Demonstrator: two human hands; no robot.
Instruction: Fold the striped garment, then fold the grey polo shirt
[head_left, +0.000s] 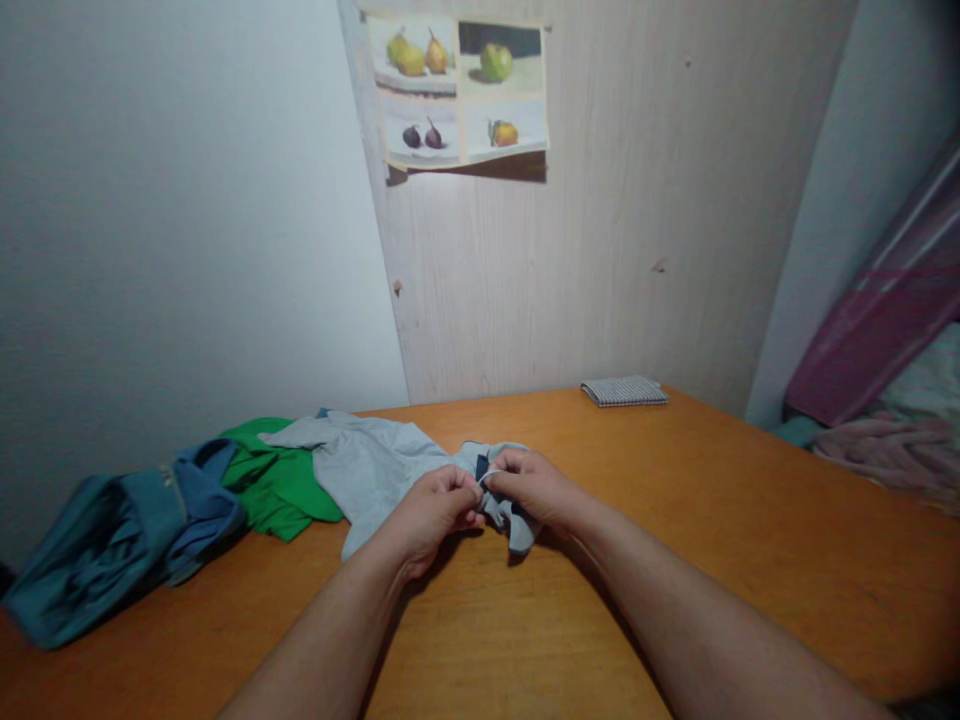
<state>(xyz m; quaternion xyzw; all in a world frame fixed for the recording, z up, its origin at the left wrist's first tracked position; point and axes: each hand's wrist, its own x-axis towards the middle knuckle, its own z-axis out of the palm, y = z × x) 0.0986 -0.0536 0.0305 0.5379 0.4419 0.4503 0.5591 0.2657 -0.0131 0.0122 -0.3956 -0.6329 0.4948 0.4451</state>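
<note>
A light grey shirt (382,460) lies crumpled on the table, its body spread to the left and a bunched end, which looks like the collar, between my hands. My left hand (442,505) pinches the edge of that bunched part, thumb against fingers. Close beside it, my right hand (529,485) also has its fingers closed on the same cloth. A small dark patch shows on the fabric between the two hands. Exactly what lies under the fingertips is hidden.
Left of the shirt lie a green garment (289,490) and a blue-teal fabric bin (112,550) with blue cloth at its side. A checked folded cloth (624,391) rests at the wooden table's (712,560) back edge. Behind stands a wall with a fruit poster (459,95).
</note>
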